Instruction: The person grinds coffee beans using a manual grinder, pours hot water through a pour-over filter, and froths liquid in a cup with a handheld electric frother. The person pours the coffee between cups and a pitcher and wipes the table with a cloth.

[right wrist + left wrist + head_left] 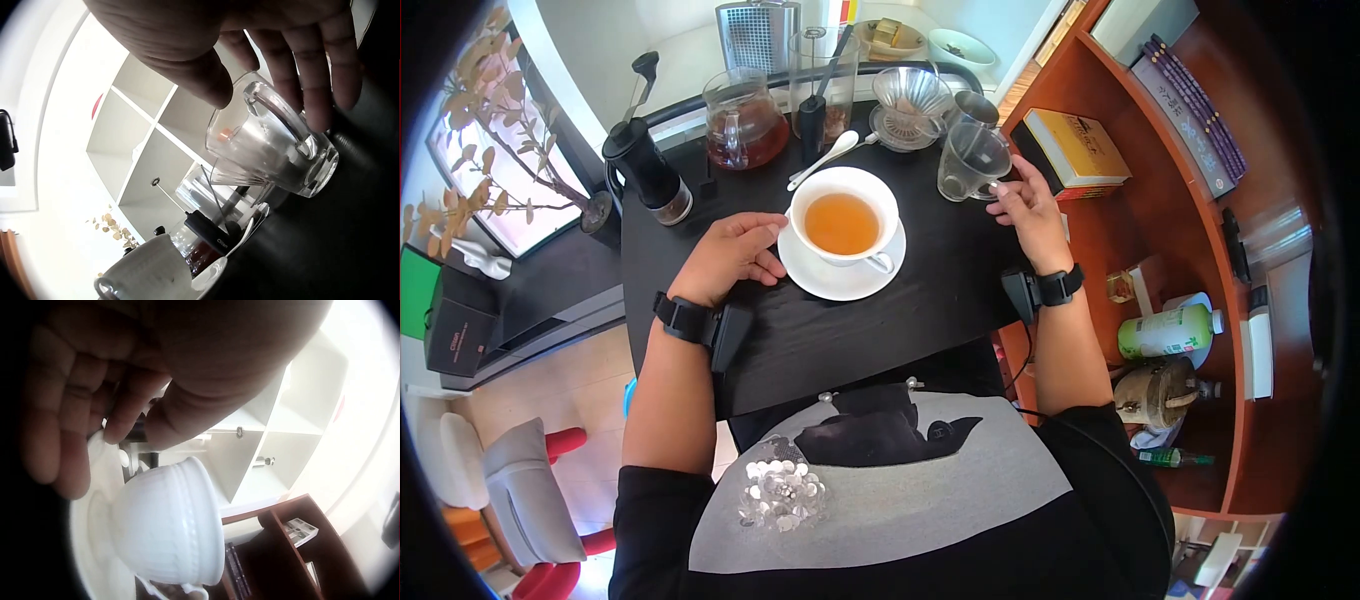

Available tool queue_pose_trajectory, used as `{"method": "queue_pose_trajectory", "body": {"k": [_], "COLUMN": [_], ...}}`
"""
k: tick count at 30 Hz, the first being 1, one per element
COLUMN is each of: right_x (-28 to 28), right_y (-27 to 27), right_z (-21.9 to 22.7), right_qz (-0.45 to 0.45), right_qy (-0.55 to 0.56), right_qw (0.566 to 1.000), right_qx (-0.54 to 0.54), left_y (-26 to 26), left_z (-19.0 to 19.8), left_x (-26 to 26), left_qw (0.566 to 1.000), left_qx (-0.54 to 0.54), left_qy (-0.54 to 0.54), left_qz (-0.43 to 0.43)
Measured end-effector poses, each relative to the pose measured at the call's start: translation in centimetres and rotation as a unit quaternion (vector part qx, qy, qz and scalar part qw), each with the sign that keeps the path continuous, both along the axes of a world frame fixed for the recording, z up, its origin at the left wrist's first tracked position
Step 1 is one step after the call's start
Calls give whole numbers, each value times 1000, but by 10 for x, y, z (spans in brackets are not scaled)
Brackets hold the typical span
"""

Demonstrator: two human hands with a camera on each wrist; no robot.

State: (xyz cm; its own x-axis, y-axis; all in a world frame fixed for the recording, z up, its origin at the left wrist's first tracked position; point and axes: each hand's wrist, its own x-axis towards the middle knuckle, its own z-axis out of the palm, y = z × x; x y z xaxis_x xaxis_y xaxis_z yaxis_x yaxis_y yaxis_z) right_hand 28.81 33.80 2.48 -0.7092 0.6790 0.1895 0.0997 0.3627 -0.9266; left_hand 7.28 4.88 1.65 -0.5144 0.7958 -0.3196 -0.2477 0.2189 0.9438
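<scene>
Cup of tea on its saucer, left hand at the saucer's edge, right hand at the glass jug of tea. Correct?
Not the jug: the head view shows the right hand at the clear glass mug; the glass jug stands farther left. The rest holds: cup on saucer, left hand at its edge.

Glossy white ceramic-looking cup (845, 217) and saucer (840, 283), clear smooth glass mug (974, 162), dark matt wood-grained tabletop (940, 270)
</scene>
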Motion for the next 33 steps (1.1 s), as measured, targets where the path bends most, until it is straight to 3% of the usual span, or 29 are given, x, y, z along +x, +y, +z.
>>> {"method": "queue_pose_trajectory", "body": {"k": [8, 16, 26, 30, 33], "right_x": [0, -4, -12, -11, -4], "right_y": [1, -9, -28, -16, 4], "right_z": [-6, -6, -6, -4, 2], "right_qz": [-13, 44, 93, 120, 100], "right_qy": [-18, -53, -23, -23, -61], "right_qw": [999, 997, 995, 992, 993], "right_qx": [-40, 28, -3, 31, -11], "left_y": [0, 0, 0, 0, 0], "left_z": [0, -2, -2, -3, -3], "left_x": [1, 0, 0, 0, -1], "left_qw": [1000, 1000, 999, 999, 999], "left_qx": [6, 9, 2, 4, 4], "left_qy": [-5, 21, 37, 33, 34], "left_qz": [2, -7, -9, -6, -6]}}
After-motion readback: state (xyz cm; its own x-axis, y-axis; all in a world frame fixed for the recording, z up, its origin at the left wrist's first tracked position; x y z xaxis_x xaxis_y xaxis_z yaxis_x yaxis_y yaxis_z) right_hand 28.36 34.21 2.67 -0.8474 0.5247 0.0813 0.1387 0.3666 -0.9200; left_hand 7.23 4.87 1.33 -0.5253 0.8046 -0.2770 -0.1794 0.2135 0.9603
